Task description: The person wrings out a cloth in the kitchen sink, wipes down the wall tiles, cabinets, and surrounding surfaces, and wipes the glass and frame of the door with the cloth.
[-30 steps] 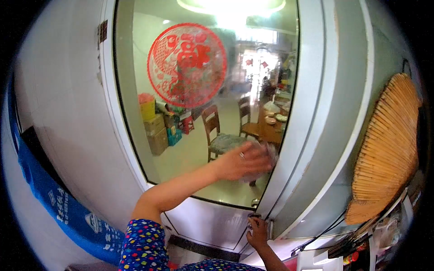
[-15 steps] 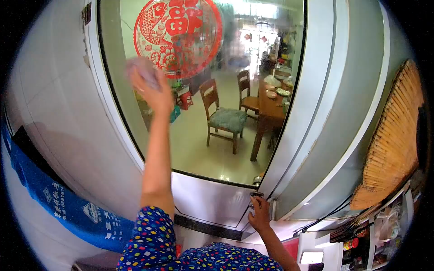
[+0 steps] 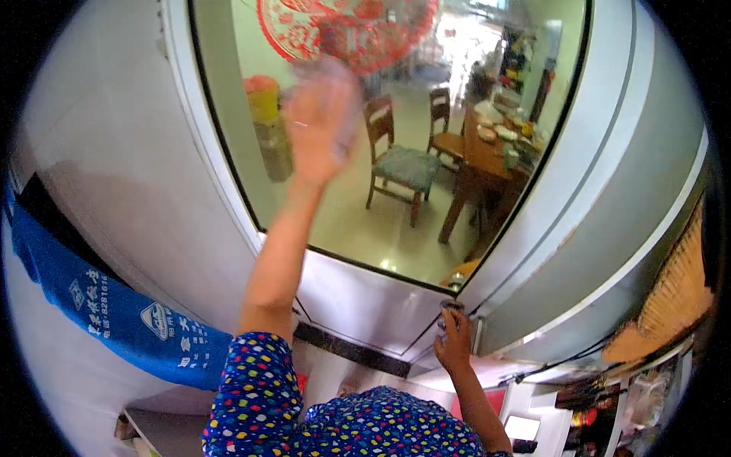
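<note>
My left hand [image 3: 316, 122], blurred by motion, lies over a pale purplish cloth [image 3: 352, 99] against the door's glass pane [image 3: 327, 206]. The cloth's edges show beyond the fingers, just below the red round paper-cut sticker [image 3: 365, 38]. Lower right, my right hand [image 3: 454, 343] has its fingers around the metal door knob [image 3: 451, 306], at the edge of the white door [image 3: 365, 293].
Through the glass stand wooden chairs [image 3: 403, 167] and a table [image 3: 487, 156] with dishes. At left hangs a blue printed cloth [image 3: 129, 327]. A woven fan [image 3: 670, 297] hangs at right, above shelves [image 3: 609, 419] with bottles and bags.
My left hand and the cloth have moved rightward across the glass, nearer its middle. The view has shifted, so the sticker sits higher. My right hand stays at the knob.
</note>
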Available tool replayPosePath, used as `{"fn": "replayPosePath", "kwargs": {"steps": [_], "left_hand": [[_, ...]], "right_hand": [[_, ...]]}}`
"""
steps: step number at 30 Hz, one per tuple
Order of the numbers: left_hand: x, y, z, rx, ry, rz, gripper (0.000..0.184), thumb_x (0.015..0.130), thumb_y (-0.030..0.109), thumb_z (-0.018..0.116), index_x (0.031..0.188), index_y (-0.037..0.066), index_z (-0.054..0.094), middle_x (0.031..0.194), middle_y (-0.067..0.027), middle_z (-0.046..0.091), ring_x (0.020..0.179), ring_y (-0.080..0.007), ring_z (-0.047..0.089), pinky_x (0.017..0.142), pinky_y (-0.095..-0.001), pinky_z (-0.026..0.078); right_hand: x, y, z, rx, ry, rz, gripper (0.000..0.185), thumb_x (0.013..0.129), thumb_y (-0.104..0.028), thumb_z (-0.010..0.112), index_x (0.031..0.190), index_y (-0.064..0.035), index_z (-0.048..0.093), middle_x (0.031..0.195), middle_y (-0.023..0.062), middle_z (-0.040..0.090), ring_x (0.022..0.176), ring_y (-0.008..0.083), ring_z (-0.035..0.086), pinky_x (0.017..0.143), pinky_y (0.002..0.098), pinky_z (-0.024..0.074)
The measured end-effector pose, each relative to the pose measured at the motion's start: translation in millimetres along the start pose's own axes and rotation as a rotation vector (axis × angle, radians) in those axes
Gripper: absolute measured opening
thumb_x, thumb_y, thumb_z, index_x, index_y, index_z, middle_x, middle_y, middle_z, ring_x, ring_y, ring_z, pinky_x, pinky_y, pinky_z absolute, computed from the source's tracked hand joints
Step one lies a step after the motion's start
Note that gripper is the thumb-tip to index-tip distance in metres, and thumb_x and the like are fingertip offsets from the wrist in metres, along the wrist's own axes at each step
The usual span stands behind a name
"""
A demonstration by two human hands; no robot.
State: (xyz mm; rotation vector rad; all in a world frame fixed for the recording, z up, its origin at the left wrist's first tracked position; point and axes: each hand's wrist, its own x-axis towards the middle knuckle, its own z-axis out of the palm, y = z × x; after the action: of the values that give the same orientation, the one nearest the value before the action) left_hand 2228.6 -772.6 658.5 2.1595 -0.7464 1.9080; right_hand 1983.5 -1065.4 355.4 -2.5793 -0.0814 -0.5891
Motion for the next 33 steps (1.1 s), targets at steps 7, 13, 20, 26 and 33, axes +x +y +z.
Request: {"fn": "replayPosePath", "kwargs": {"steps": [7, 13, 20, 26, 33], "left_hand": [[-111, -33, 36, -0.269, 0.48, -0.739, 0.057, 0.094, 0.022, 0.052, 0.139, -0.006, 0.033, 0.147, -0.0243, 0.029, 0.136, -0.0379, 0.029, 0.111, -0.0457, 0.024], [-170, 167, 36, -0.493, -0.05, -0.224, 0.067, 0.082, 0.017, 0.06, 0.142, 0.004, 0.034, 0.146, -0.0239, 0.03, 0.138, -0.0422, 0.022, 0.114, -0.0525, 0.012], [-186, 218, 41, -0.39, -0.232, 0.175, 0.051, 0.083, 0.027, 0.055, 0.133, 0.029, 0.048, 0.138, 0.0018, 0.044, 0.128, -0.022, 0.039, 0.107, -0.0461, 0.028], [-272, 91, 25, -0.123, -0.159, -0.419, 0.051, 0.081, 0.009, 0.061, 0.13, 0.004, 0.046, 0.126, -0.0191, 0.048, 0.116, -0.0379, 0.047, 0.104, -0.0444, 0.034], [-328, -59, 6, 0.108, -0.237, -0.793, 0.056, 0.089, 0.014, 0.055, 0.14, -0.001, 0.037, 0.144, -0.0248, 0.034, 0.132, -0.039, 0.035, 0.111, -0.0406, 0.027]], "right_hand": [[2, -7, -7, 0.003, 0.016, -0.007, 0.071, 0.065, -0.006, 0.068, 0.133, -0.0114, 0.047, 0.128, 0.0197, 0.045, 0.119, 0.0392, 0.042, 0.102, 0.0479, 0.0368], [5, -14, -6, -0.055, 0.017, 0.002, 0.073, 0.064, -0.005, 0.07, 0.133, -0.0107, 0.048, 0.129, 0.019, 0.045, 0.118, 0.039, 0.042, 0.101, 0.0466, 0.0387], [4, -6, -13, 0.001, -0.049, -0.044, 0.078, 0.063, 0.0, 0.068, 0.137, -0.0121, 0.045, 0.128, 0.018, 0.045, 0.12, 0.037, 0.042, 0.102, 0.0451, 0.0377], [2, -14, -12, 0.028, -0.027, 0.022, 0.08, 0.062, 0.003, 0.069, 0.137, -0.0103, 0.045, 0.128, 0.0178, 0.044, 0.121, 0.0364, 0.042, 0.104, 0.0436, 0.036], [1, -12, -3, -0.029, -0.011, 0.014, 0.08, 0.062, 0.0, 0.07, 0.137, -0.0101, 0.044, 0.13, 0.0183, 0.042, 0.122, 0.0357, 0.042, 0.105, 0.0425, 0.0357]]}}
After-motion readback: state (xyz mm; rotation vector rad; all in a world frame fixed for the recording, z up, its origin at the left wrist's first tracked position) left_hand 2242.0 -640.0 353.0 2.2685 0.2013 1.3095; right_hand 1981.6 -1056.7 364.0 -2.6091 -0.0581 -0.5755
